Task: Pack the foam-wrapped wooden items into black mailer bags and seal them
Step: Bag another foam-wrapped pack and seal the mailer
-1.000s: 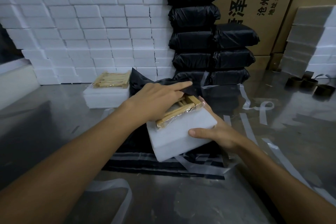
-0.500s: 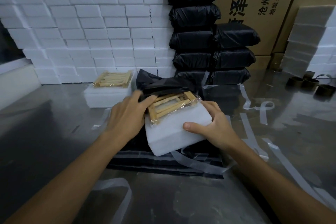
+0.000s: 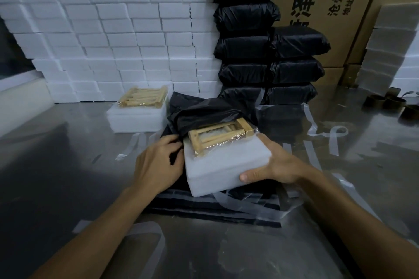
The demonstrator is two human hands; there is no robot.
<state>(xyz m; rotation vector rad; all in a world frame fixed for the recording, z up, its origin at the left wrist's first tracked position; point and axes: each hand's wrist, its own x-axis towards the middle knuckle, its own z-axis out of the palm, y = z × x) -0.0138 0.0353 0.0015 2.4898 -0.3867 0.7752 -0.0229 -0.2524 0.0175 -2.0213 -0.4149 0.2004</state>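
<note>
Foam-wrapped wooden item [image 3: 224,156], clamped in the right hand [image 3: 275,165] near the steel table's [image 3: 68,154] middle, had advanced into the black mailer bag [image 3: 204,113], whose mouth the left hand [image 3: 158,163] now gripped, so insertion was under way.

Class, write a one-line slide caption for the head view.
Right hand holds a foam block topped with a wooden item; left hand grips the black mailer bag.

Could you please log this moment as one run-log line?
stage: bagging | right hand: grips white foam block with wooden item | left hand: holds black mailer bag mouth | seal: not yet
</note>
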